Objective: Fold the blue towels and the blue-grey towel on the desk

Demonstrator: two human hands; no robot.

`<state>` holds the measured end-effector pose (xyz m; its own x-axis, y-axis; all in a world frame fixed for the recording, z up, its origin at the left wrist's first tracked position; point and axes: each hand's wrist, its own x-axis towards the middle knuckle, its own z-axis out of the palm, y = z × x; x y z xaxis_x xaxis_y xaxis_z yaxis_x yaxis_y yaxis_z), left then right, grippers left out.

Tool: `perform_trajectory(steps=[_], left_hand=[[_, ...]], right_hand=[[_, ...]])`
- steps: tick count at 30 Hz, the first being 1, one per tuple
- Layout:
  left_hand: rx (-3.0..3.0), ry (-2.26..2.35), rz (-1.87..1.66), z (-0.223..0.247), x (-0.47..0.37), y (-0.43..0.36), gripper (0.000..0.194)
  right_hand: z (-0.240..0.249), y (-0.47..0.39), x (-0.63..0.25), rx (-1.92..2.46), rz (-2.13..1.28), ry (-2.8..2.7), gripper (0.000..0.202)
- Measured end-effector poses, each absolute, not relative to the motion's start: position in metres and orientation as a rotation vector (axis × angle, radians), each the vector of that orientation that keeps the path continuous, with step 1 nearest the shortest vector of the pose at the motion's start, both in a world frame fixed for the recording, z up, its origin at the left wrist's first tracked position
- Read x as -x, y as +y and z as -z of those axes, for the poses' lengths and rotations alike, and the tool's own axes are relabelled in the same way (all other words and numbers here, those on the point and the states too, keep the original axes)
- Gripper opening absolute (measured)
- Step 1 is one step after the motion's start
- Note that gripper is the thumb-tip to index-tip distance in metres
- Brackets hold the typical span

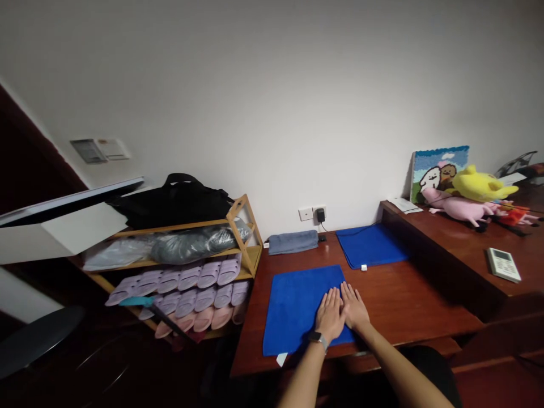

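Note:
A blue cloth lies spread flat on the brown wooden desk, with a white tag at its lower left corner. My left hand, with a watch on the wrist, rests palm down on the cloth's right part, fingers stretched out. Beside it, touching it, my right hand lies flat at the cloth's right edge, fingers also extended. Neither hand holds anything. Farther back on the desk are a second blue cloth and a folded grey-blue cloth.
Left of the desk stands a wooden rack with slippers and a black bag. A charger is plugged into the wall. On the raised surface at right are plush toys and a white remote-like device.

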<state>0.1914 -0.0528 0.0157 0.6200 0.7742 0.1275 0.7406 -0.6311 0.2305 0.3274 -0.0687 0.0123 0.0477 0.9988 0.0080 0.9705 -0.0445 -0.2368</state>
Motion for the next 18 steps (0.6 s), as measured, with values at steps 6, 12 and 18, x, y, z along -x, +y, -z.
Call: perform_trajectory(steps=[6, 12, 18], left_hand=[[-2.546, 1.615, -0.257, -0.029, -0.098, -0.041, 0.073], [-2.414, 1.974, -0.317, -0.019, 0.004, -0.041, 0.078], [-2.433, 2.007, -0.368, -0.008, 0.009, -0.043, 0.075]], right_hand=[[-0.022, -0.072, -0.324, 2.205, -0.258, -1.947, 0.069], [-0.025, -0.070, -0.324, 2.223, -0.281, -1.938, 0.068], [-0.027, -0.083, -0.320, 2.246, -0.299, -1.922, 0.069]])
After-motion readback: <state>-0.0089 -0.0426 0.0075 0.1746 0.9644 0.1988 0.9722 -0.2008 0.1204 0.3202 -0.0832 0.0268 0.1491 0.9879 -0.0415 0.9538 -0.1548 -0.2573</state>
